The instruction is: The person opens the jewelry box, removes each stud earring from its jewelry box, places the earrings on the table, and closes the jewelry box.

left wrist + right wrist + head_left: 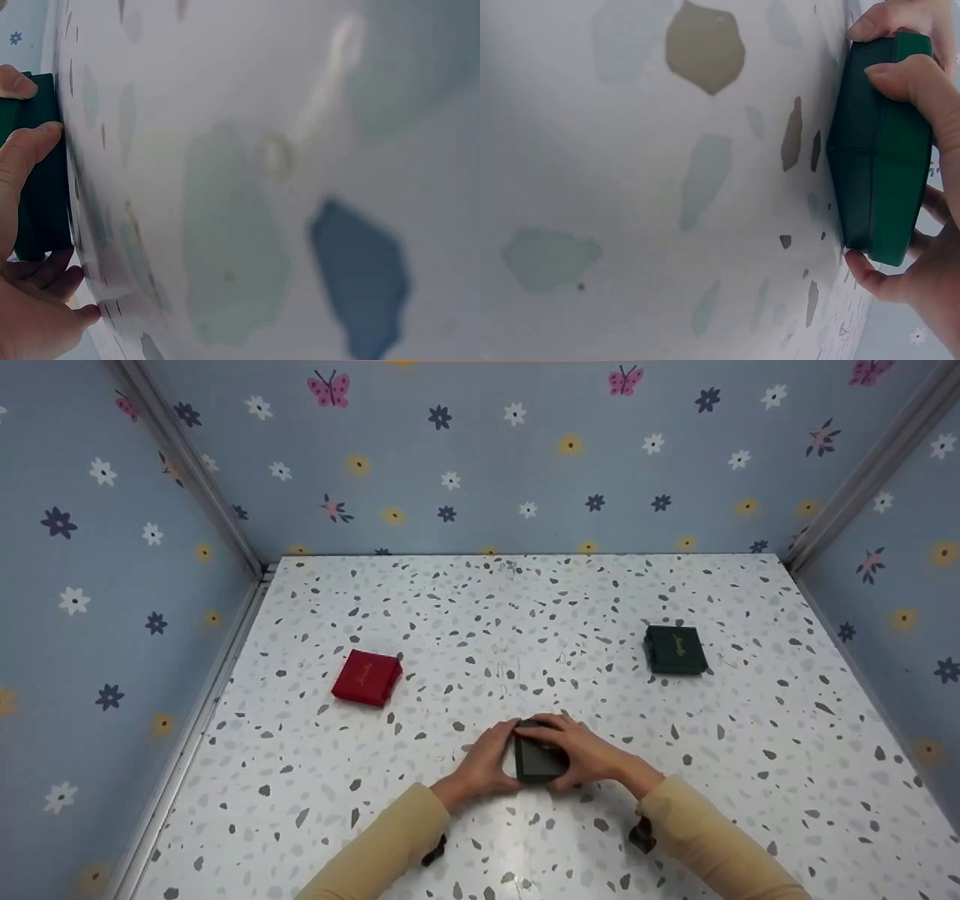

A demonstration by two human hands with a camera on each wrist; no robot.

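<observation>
A small dark green box [538, 765] lies on the speckled table near the front, between the two hands. My left hand [484, 765] holds it from the left, with fingertips at its far corner and the thumb by its near corner. From the right, my right hand [592, 754] grips the same box, its fingers reaching over part of the top. In the right wrist view the box [859, 150] shows a lighter green upper part over a darker lower part, and it appears closed. The left wrist view shows the green box [49, 180] at its left edge.
A red box [367, 679] sits farther back on the left of the table. Another dark green box [676, 650] with gold lettering is at the back right. Flower-patterned blue panels [487, 457] stand behind the table and along both sides.
</observation>
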